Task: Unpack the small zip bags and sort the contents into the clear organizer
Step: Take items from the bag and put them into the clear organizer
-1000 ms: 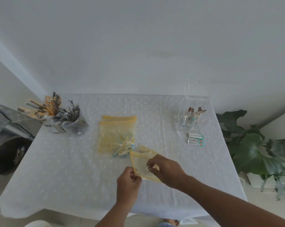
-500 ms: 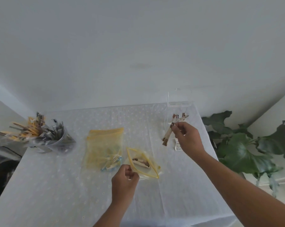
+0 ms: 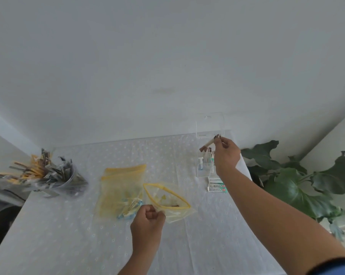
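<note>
The right hand (image 3: 226,153) pinches a stick packet (image 3: 209,144) just above the clear organizer (image 3: 204,171); lower it end-first; the left hand (image 3: 148,219), closed, holds the open zip bag (image 3: 167,203).

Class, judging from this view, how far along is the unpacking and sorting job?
Done: the clear organizer already holds some sticks. In hand: the right hand holds a brown-tipped stick over it; the left hand holds the open yellow-rimmed zip bag. Left: the yellow zip bags, still filled.
</note>
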Demonstrator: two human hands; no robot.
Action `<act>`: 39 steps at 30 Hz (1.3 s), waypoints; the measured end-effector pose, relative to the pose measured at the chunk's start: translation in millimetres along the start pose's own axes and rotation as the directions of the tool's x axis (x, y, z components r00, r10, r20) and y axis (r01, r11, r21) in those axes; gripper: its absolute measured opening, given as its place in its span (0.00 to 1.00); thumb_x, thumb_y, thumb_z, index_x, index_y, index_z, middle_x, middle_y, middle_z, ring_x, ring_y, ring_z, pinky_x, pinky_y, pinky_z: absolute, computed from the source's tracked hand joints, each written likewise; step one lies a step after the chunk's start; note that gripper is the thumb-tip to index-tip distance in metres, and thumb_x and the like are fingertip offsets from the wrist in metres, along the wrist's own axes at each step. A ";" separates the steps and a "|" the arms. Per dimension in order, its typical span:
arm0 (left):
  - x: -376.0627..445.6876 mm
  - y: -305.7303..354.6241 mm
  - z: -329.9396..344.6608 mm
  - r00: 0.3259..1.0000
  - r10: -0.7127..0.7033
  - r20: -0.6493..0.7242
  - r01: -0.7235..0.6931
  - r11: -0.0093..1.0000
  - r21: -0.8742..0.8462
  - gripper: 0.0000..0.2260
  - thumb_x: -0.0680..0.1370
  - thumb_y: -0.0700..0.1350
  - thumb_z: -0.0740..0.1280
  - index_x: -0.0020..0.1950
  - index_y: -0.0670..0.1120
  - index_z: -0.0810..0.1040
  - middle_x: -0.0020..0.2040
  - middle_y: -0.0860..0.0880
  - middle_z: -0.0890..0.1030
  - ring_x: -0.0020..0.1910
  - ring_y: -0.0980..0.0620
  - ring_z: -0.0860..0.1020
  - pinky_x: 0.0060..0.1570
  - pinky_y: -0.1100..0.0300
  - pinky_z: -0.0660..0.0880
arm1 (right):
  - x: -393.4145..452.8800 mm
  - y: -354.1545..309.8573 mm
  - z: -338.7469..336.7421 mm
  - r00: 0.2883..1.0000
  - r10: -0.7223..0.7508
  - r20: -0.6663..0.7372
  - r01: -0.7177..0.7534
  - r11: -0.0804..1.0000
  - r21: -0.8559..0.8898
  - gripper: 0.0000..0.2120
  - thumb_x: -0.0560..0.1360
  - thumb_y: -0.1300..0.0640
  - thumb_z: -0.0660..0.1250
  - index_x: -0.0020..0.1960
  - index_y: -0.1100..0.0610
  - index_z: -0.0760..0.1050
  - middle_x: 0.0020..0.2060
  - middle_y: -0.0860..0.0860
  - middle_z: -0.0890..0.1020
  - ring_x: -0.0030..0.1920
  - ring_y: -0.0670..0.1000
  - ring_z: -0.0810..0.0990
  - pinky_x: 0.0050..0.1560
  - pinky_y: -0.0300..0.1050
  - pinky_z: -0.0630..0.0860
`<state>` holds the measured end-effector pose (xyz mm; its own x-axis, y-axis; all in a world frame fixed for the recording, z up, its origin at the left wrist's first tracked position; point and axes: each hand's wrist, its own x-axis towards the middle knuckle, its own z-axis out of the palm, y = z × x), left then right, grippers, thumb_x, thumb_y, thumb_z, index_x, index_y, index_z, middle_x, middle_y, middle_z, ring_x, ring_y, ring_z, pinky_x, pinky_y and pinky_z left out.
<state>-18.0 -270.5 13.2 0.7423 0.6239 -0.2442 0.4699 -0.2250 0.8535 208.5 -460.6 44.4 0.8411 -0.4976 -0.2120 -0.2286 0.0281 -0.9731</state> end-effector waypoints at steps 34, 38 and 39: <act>-23.5 -31.1 -10.8 0.999 0.004 0.044 -0.004 1.000 -0.005 0.09 0.70 0.37 0.76 0.41 0.50 0.80 0.33 0.52 0.83 0.32 0.56 0.79 0.32 0.69 0.74 | -139.4 89.3 9.9 0.289 0.267 0.919 0.862 0.345 -0.372 0.11 0.78 0.49 0.66 0.56 0.46 0.85 0.53 0.45 0.86 0.51 0.49 0.84 0.51 0.45 0.80; -27.1 -41.6 -15.0 0.999 -0.030 0.045 0.029 0.999 0.025 0.10 0.69 0.37 0.76 0.41 0.50 0.80 0.33 0.57 0.82 0.30 0.59 0.78 0.32 0.70 0.74 | -151.9 112.1 28.4 0.361 0.324 0.874 0.902 0.118 -0.416 0.17 0.79 0.49 0.66 0.67 0.41 0.77 0.62 0.47 0.80 0.60 0.54 0.81 0.57 0.49 0.77; -27.4 -44.1 -16.4 0.998 -0.040 0.043 0.038 0.999 0.031 0.10 0.69 0.37 0.76 0.41 0.50 0.80 0.32 0.56 0.82 0.30 0.59 0.79 0.32 0.70 0.74 | -154.6 115.4 32.4 0.375 0.320 0.870 0.902 0.090 -0.422 0.18 0.79 0.50 0.66 0.69 0.41 0.76 0.62 0.48 0.80 0.60 0.55 0.81 0.57 0.49 0.77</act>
<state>-66.8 -265.4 -10.2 0.7429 0.5997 -0.2973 0.5128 -0.2244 0.8287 68.0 -352.4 -38.0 0.6689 0.5762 -0.4695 0.5312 -0.8125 -0.2403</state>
